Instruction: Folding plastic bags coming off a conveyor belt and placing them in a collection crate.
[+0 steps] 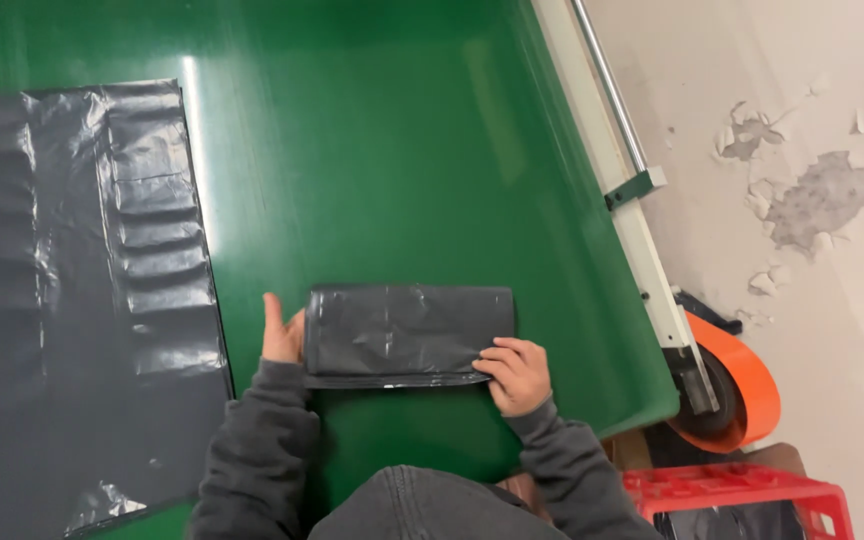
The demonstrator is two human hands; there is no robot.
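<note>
My right hand (518, 372) pinches the folded bag (408, 334) at 5 o'clock, left hand (282, 336) open at 9; the slick plastic may spring unfolded.

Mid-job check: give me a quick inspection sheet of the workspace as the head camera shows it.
Surface: green table, glossy.
Job's things: folded dark grey plastic bag, lying flat near the table's front edge.
Clutter: large flat sheet of grey plastic bags on the left.
Hands: left hand open against the bag's left end; right hand pressing its lower right corner.
Cables: nothing seen.
Surroundings: orange wheel, red crate, peeling wall.
</note>
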